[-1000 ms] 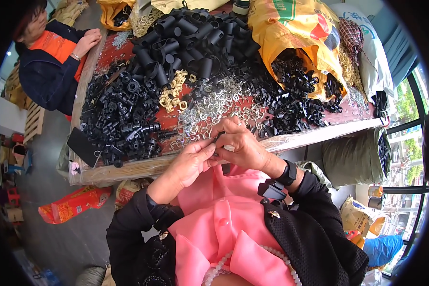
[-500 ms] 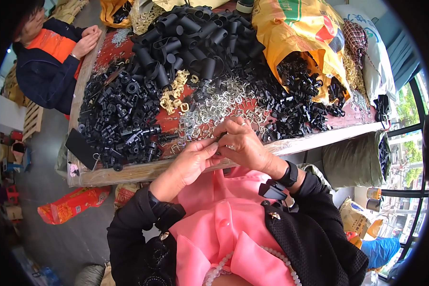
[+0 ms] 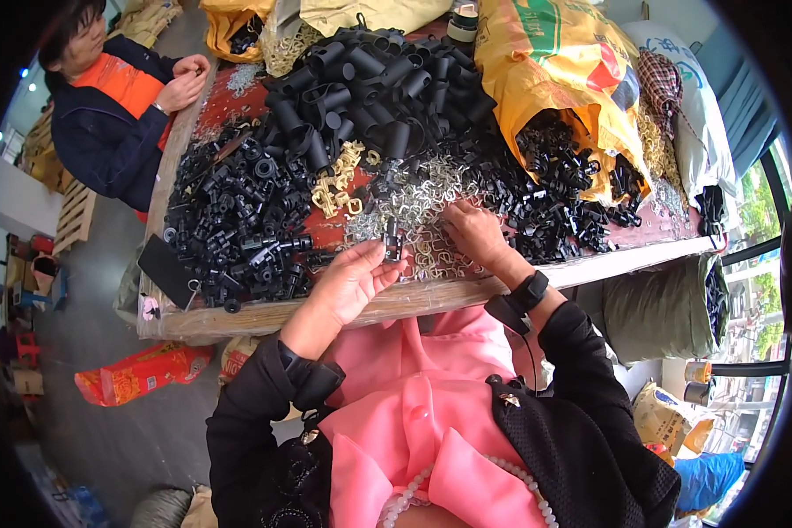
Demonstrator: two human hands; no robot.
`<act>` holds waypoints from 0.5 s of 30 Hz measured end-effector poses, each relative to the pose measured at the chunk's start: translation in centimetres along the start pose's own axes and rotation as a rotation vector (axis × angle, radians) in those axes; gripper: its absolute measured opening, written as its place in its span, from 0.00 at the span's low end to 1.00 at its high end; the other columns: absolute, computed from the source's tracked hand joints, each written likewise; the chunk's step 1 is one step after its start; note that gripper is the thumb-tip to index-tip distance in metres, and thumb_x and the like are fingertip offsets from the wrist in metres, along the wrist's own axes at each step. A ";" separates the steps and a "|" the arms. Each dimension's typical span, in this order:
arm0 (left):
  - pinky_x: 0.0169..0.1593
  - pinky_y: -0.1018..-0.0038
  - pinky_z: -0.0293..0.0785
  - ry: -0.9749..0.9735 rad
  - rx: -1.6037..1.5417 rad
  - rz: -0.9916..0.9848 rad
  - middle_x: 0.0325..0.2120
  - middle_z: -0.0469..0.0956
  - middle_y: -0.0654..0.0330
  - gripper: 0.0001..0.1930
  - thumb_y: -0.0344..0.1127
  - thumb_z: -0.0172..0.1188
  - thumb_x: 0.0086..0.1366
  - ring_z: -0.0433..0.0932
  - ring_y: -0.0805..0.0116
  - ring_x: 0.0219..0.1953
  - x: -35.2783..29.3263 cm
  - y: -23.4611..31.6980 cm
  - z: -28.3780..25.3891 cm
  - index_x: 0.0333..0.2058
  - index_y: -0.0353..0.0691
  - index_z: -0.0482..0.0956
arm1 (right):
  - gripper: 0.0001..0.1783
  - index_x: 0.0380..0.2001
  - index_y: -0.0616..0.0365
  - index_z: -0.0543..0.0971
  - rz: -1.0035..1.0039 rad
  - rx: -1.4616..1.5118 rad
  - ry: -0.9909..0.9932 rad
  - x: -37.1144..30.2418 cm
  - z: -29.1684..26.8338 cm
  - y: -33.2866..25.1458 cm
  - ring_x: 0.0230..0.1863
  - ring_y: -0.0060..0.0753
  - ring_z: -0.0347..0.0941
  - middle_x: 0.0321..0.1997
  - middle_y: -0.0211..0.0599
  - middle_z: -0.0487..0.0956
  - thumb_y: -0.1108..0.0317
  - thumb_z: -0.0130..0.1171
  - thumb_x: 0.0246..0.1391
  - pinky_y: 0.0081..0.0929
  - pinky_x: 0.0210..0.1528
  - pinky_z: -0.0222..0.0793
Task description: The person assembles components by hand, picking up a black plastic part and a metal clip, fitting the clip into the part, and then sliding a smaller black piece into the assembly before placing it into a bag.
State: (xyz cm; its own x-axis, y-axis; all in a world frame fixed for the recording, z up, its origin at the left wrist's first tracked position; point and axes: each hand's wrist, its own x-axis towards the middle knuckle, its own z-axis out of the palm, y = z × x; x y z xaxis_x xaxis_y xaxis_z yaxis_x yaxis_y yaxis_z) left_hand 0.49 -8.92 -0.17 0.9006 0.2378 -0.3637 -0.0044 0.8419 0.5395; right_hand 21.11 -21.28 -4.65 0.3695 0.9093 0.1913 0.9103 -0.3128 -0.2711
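Note:
My left hand (image 3: pixel 352 282) holds a small black plastic fitting (image 3: pixel 391 239) upright between thumb and fingertips, just above the table's near edge. My right hand (image 3: pixel 473 231) lies palm down on a loose heap of silver metal clips (image 3: pixel 414 198), fingers curled into them. Whether it holds a clip is hidden under the fingers. A black wristband sits on my right wrist.
The wooden table (image 3: pixel 264 319) carries piles of black fittings (image 3: pixel 238 220), black tubes (image 3: pixel 370 75), gold clips (image 3: pixel 334 189) and a yellow sack (image 3: pixel 554 79) spilling black parts. Another person (image 3: pixel 114 106) in orange and navy sits at the far left end. An orange packet (image 3: pixel 141 371) lies on the floor.
My hands were joined together over the table edge. They have parted: the right hand has gone out onto the silver clips, the left stays back holding the black fitting.

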 end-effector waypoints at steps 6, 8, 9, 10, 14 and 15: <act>0.40 0.74 0.71 0.009 -0.011 0.041 0.34 0.74 0.53 0.06 0.32 0.53 0.57 0.74 0.64 0.36 0.0 -0.3 -0.6 0.34 0.40 0.71 | 0.08 0.23 0.59 0.72 -0.030 0.361 0.046 0.0 -1.6 -0.7 0.21 0.37 0.70 0.15 0.33 0.68 0.66 0.52 0.47 0.26 0.23 0.63; 0.39 0.74 0.71 0.016 -0.005 0.040 0.34 0.74 0.53 0.06 0.32 0.53 0.57 0.74 0.64 0.36 0.2 -0.3 -0.4 0.34 0.40 0.71 | 0.09 0.21 0.60 0.72 0.019 0.503 0.000 -0.1 -1.2 -0.4 0.19 0.32 0.68 0.13 0.30 0.67 0.65 0.51 0.49 0.24 0.22 0.62; 0.39 0.74 0.70 0.005 -0.001 0.036 0.34 0.74 0.54 0.06 0.32 0.53 0.57 0.74 0.64 0.36 0.3 -0.4 -0.4 0.34 0.40 0.71 | 0.11 0.20 0.60 0.72 0.064 0.647 -0.057 -0.1 -0.8 -0.2 0.18 0.27 0.66 0.11 0.27 0.65 0.65 0.50 0.50 0.22 0.21 0.60; 0.38 0.75 0.70 -0.006 0.003 0.032 0.34 0.74 0.54 0.06 0.33 0.53 0.57 0.74 0.65 0.36 0.5 -0.5 -0.3 0.34 0.40 0.72 | 0.14 0.18 0.61 0.71 0.109 0.792 -0.116 -0.2 -0.6 -0.1 0.17 0.23 0.64 0.10 0.24 0.63 0.64 0.49 0.52 0.20 0.20 0.59; 0.37 0.76 0.70 -0.003 0.003 0.037 0.34 0.75 0.55 0.06 0.33 0.53 0.57 0.74 0.66 0.36 1.0 -0.4 -0.2 0.34 0.41 0.72 | 0.16 0.17 0.59 0.70 0.186 1.163 -0.290 -0.3 -1.9 -1.2 0.16 0.12 0.54 0.12 0.21 0.61 0.63 0.47 0.54 0.16 0.17 0.52; 0.37 0.76 0.69 0.000 0.002 0.038 0.34 0.75 0.55 0.06 0.34 0.53 0.57 0.74 0.67 0.36 1.2 -0.3 -0.1 0.33 0.41 0.72 | 0.16 0.17 0.59 0.70 0.188 1.164 -0.295 -0.1 -2.0 -1.3 0.16 0.12 0.54 0.12 0.21 0.61 0.63 0.47 0.54 0.16 0.17 0.52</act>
State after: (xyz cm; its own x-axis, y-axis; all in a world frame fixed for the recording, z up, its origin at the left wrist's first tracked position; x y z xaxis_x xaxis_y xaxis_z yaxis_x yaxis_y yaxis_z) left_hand 1.51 -8.85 -0.89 0.8997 0.2698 -0.3432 -0.0378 0.8314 0.5544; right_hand 20.24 -21.54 -2.39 0.2827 0.9513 -0.1226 0.0788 -0.1505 -0.9855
